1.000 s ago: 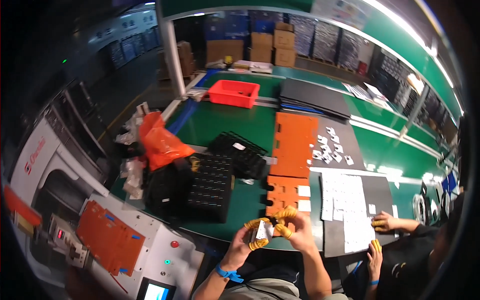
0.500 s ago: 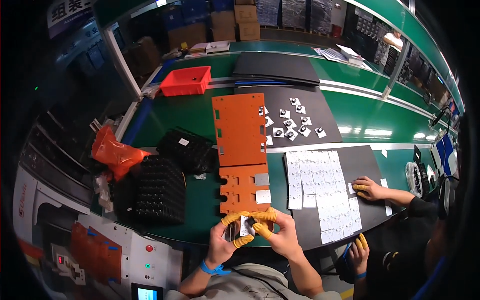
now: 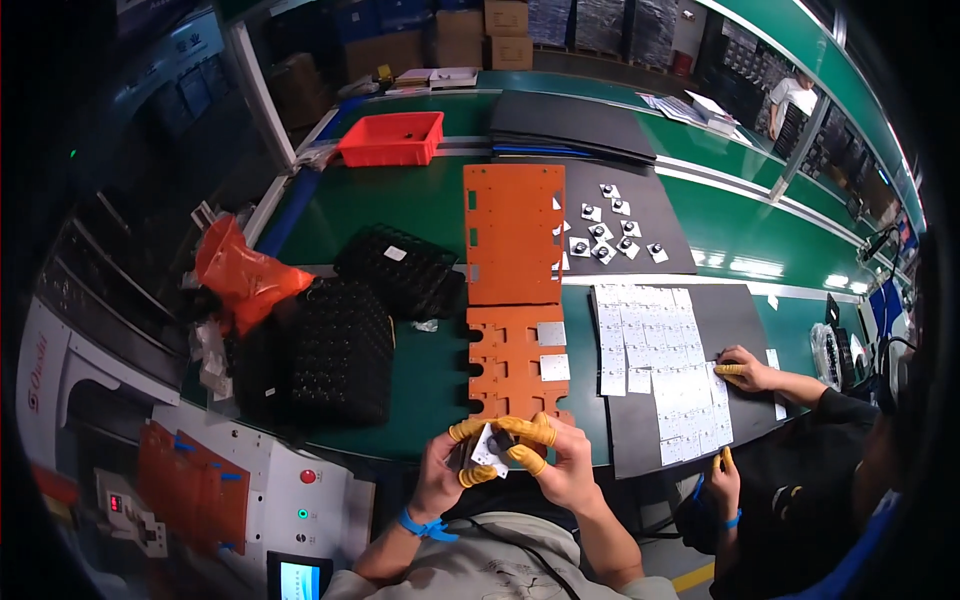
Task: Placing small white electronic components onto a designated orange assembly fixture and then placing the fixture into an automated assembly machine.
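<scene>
The left hand [image 3: 445, 470] and the right hand [image 3: 560, 465] both pinch a small white square piece [image 3: 487, 447] between them, just above the worktop [image 3: 420, 395]; it looks thin, light and bendy, so holding its edges seems best.

— Which packages showed on the line?
— Brown cardboard boxes [image 3: 508, 20] stood stacked at the far end beyond the green table, with more cartons [image 3: 385, 52] to their left. An orange plastic bag [image 3: 245, 275] lay crumpled at the table's left edge, beside the black trays.

— Any labels?
— Rows of small white rectangular labels [image 3: 655, 355] lay in a grid on the dark mat to the right of the orange plate.

— Signs or screens?
— A blue sign [image 3: 165, 55] hung at the upper left. A small lit bluish screen [image 3: 305, 580] sat on the white machine at the bottom left, and a little red numeric display [image 3: 115, 502] glowed on the same machine farther left.
</scene>
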Available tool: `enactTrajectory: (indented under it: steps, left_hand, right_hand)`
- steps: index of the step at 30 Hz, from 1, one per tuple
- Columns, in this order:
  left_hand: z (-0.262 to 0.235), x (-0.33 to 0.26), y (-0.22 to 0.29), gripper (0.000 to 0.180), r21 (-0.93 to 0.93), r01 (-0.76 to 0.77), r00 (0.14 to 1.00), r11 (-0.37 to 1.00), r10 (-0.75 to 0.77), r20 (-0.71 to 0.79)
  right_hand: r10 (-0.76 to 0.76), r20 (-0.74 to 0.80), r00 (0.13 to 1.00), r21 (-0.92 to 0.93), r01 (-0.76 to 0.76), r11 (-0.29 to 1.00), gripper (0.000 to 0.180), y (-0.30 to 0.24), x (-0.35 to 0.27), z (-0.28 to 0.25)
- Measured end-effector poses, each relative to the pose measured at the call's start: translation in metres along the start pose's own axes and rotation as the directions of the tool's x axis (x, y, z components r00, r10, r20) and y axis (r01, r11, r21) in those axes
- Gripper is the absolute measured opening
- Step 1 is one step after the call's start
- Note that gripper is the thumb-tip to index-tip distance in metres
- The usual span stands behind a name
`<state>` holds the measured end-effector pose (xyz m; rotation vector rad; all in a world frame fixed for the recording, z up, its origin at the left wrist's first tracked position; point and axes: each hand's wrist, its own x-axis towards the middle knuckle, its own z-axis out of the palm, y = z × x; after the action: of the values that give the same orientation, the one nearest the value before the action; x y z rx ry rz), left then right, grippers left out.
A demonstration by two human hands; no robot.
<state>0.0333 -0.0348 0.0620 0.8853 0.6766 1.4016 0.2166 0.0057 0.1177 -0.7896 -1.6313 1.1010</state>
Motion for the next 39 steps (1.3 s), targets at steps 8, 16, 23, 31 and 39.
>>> enactTrajectory:
  steps: [8, 16, 23, 31, 39]
  left_hand:
    - [0.004, -0.020, 0.026, 0.052, 0.345, -0.116, 0.990, 0.932, 0.137, -0.038]
    - [-0.008, -0.039, 0.019, 0.051, 0.386, -0.025, 1.000, 0.922, 0.024, 0.007]
    - [0.002, -0.034, 0.009, 0.048, 0.501, -0.050, 0.998, 0.864, 0.065, -0.013]
    - [0.001, 0.001, -0.017, 0.043, 0.945, -0.294, 0.881, 0.143, 0.425, 0.210]
    - [-0.010, 0.016, -0.039, 0.047, 0.912, -0.320, 0.891, 0.258, 0.408, 0.198]
  right_hand:
    - [-0.211, 0.067, 0.975, -0.318, 0.221, 0.922, 0.031, -0.003, -0.020, 0.023]
    - [-0.228, 0.080, 0.971, -0.294, 0.241, 0.925, 0.029, 0.008, -0.040, 0.024]
    - [-0.058, 0.119, 0.991, -0.239, 0.086, 0.967, 0.027, 0.008, -0.048, 0.011]
    - [0.239, -0.115, 0.964, -0.305, -0.263, 0.915, 0.031, 0.031, -0.039, 0.019]
    - [0.192, -0.426, 0.884, -0.322, -0.347, 0.881, 0.012, 0.065, -0.032, -0.006]
